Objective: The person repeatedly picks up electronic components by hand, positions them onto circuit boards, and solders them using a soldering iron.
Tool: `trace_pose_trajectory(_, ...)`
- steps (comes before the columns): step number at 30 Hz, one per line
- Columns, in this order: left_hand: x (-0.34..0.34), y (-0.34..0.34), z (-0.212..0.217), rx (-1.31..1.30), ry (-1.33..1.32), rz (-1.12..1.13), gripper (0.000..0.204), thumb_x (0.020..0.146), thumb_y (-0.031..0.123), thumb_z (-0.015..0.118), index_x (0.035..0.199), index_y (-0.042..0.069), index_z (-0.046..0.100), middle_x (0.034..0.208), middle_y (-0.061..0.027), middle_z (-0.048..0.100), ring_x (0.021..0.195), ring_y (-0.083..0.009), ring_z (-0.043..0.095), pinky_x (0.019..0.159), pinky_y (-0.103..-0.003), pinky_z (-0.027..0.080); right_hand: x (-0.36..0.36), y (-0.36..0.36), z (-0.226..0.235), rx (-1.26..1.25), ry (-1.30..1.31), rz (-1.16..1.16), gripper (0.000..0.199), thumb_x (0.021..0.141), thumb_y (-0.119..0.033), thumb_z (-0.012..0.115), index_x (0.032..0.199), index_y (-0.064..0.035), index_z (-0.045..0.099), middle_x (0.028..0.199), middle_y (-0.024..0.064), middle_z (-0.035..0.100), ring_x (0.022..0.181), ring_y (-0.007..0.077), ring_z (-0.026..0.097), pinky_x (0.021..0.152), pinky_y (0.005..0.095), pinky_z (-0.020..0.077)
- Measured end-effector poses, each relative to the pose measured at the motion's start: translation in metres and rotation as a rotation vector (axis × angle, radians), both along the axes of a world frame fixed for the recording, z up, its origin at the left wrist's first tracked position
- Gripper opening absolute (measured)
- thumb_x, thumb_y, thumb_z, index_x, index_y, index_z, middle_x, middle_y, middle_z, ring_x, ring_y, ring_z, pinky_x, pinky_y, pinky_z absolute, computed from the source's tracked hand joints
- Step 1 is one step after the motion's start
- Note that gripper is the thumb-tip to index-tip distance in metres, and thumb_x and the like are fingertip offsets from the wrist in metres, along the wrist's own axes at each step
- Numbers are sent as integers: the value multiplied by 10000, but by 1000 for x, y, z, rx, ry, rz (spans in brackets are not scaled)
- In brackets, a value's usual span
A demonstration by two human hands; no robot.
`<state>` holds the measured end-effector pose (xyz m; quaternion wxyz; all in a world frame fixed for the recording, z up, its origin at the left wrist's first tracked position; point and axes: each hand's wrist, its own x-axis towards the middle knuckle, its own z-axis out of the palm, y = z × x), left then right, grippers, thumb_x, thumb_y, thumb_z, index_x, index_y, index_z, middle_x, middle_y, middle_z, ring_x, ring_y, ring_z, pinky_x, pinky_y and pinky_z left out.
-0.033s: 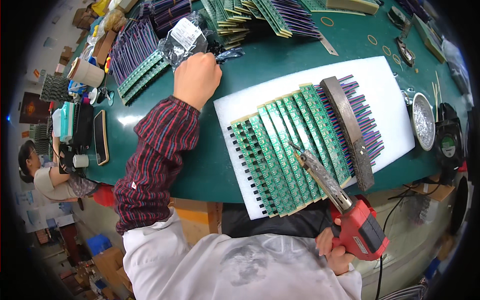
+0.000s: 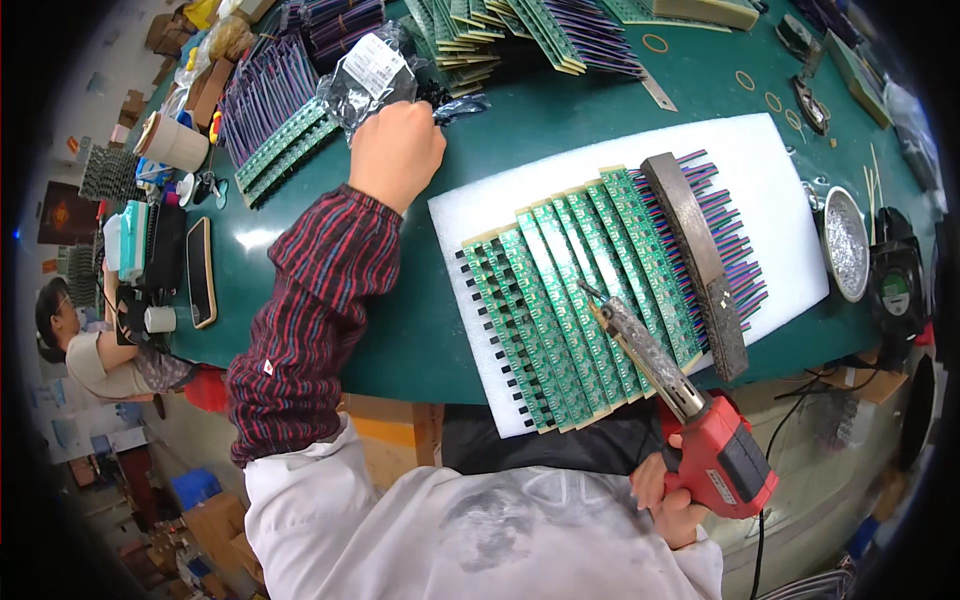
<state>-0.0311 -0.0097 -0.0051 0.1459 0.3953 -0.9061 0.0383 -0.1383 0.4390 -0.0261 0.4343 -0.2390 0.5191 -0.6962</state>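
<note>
My left hand (image 2: 398, 150), its fingers curled and mostly hidden, is at the mouth of a clear plastic bag (image 2: 372, 75) with a white label. Small black parts (image 2: 432, 90) show beside it. What the fingers hold I cannot make out. Low on the right, my right hand (image 2: 668, 500) grips a red soldering gun (image 2: 728, 462). Its metal barrel and tip point up-left over rows of green circuit board strips (image 2: 570, 310) on a white foam sheet (image 2: 775, 190). Black connectors line the leftmost strips. A dark metal bar (image 2: 700, 260) presses on coloured wires at the right.
More wired boards (image 2: 290, 150) and stacked strips (image 2: 460, 40) lie along the back. At right stand a round metal dish (image 2: 846, 245) and a black device (image 2: 898, 290). A phone (image 2: 201, 273) lies at left; a person (image 2: 100, 350) sits beyond it.
</note>
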Motion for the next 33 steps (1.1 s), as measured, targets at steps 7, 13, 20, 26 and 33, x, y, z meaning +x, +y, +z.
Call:
trace_pose_trajectory(7, 10, 35, 40, 208, 269, -130, 126, 781, 125, 650, 751, 4, 639, 736, -137, 645, 644, -286, 634, 581, -388, 502, -5, -37, 30, 58, 91, 123, 746, 875, -519, 628, 1354, -23, 345, 556, -5, 436, 465, 127, 444, 506, 286, 396)
trace_pose_trajectory(13, 30, 188, 75, 556, 419, -811, 137, 712, 37, 716, 837, 54, 661, 734, -59, 612, 580, -188, 575, 485, -274, 462, -2, -66, 36, 70, -27, 87, 637, 871, -268, 700, 1323, -35, 316, 683, 96, 569, 488, 129, 482, 470, 266, 397)
trace_pose_trajectory(20, 26, 213, 43, 435, 667, -1078, 281, 736, 76, 752, 955, -70, 653, 793, -94, 601, 600, -174, 570, 452, -280, 449, -2, -72, 43, -29, -325, 235, 670, 787, 39, 692, 1341, -19, 320, 888, 118, 635, 776, 165, 607, 712, 296, 481)
trace_pose_trajectory(26, 34, 214, 46, 561, 549, -1114, 336, 683, 47, 694, 985, -95, 649, 856, -140, 611, 642, -209, 583, 496, -288, 461, -2, -70, 47, -12, -305, 265, 645, 803, 53, 681, 1332, -27, 320, 872, 97, 609, 733, 146, 567, 674, 281, 456)
trace_pose_trajectory(33, 40, 218, 51, 370, 529, -1084, 369, 624, 53, 661, 955, -111, 656, 838, -148, 608, 656, -228, 574, 518, -293, 460, -2, -71, 55, 146, -122, 247, 593, 800, 26, 694, 1291, -15, 364, 853, 46, 601, 771, 121, 548, 724, 285, 440)
